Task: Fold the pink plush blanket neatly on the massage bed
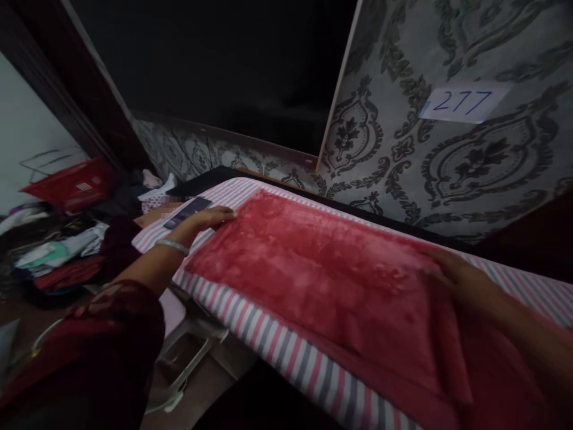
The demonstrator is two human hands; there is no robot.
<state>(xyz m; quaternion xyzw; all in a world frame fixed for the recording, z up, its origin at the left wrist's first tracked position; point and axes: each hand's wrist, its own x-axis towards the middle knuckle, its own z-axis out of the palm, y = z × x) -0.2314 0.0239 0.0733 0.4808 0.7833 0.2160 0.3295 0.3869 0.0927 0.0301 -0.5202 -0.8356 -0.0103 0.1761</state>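
Nearest, a dark red sleeve (102,334) with a faint woven pattern covers the person's left forearm, and a pale metal bangle (172,246) circles the wrist. Beneath it stand the bent legs of a light metal frame (188,358).

The padded board (286,352), covered in pink, white and grey striped cloth, runs slantwise from the far left end to the near right. On it lies the red cloth (313,269), a plush, velvety piece with a slightly mottled nap, roughly rectangular and flat. Its long axis follows the board's length, one short end pointing to the board's far left end, the other running toward the near right, where a folded layer hangs over the board's near edge.

The left hand (210,218) lies flat, fingers stretched out, pressing on the cloth's far left corner. The right hand (452,272) rests open, palm down, on the cloth's right part; it is blurred, so whether its fingers pinch any fabric cannot be told.

Just beyond the left hand, on the board's far left end, lies a dark flat phone (188,212). Further left, off the board, is a heap of mixed clothes (67,257) and a red plastic basket (71,185). Behind the board stands a wall of grey damask-patterned wallpaper (403,149) bearing a white paper label (463,103) handwritten 277 in blue.
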